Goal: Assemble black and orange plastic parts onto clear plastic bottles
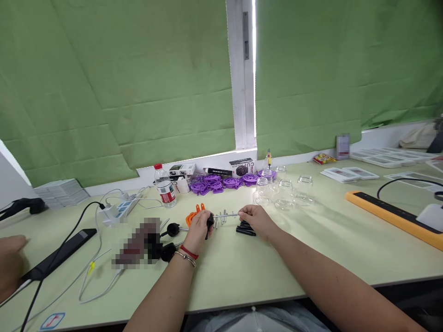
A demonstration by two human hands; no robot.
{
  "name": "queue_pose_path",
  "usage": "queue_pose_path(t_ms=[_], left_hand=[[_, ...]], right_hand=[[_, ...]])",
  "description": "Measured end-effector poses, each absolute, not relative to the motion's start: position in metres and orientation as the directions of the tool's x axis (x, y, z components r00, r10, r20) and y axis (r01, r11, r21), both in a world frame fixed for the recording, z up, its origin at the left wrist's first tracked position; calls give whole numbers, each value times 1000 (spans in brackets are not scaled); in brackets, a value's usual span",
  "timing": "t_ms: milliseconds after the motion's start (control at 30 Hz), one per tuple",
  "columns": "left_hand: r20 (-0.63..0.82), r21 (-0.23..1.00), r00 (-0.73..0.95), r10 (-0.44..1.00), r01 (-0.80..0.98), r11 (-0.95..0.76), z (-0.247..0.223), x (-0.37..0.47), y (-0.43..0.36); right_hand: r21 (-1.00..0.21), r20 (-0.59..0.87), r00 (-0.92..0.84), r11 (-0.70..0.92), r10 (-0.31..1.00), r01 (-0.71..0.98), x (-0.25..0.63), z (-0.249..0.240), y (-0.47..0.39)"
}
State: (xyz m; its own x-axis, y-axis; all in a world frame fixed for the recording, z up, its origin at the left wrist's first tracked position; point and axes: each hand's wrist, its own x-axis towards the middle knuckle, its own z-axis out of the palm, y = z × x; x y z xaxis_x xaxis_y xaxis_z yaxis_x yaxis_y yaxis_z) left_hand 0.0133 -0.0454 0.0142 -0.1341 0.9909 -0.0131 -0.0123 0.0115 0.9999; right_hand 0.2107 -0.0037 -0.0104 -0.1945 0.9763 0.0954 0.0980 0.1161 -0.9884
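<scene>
My left hand [196,230], with a red cord and a metal bangle at its wrist, is closed around a black part [209,220]. From that part a thin metal rod [225,216] runs level to the right. The fingertips of my right hand [256,221] pinch the rod's far end. Several black sticks [245,231] lie on the table beneath my right hand. Behind the rod are several short silver pins [217,222]. Orange plastic pieces [191,217] rest just beyond my left hand, and a black round-headed part [172,229] lies to its left.
Several clear glass jars [285,196] stand behind my right hand. Purple plastic parts [231,182] and a red-capped bottle [164,186] are at the back. An orange power strip [391,219] lies right. White cables [100,230] cross the left, near another person's hand [11,263].
</scene>
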Motion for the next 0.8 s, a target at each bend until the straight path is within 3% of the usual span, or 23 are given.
queue_pose_path(t_ms=[800], left_hand=[[-10, 1000, -142, 990, -16, 8, 10, 16, -45]], right_hand=[[-977, 74, -142, 101, 987, 188, 204, -9, -9]])
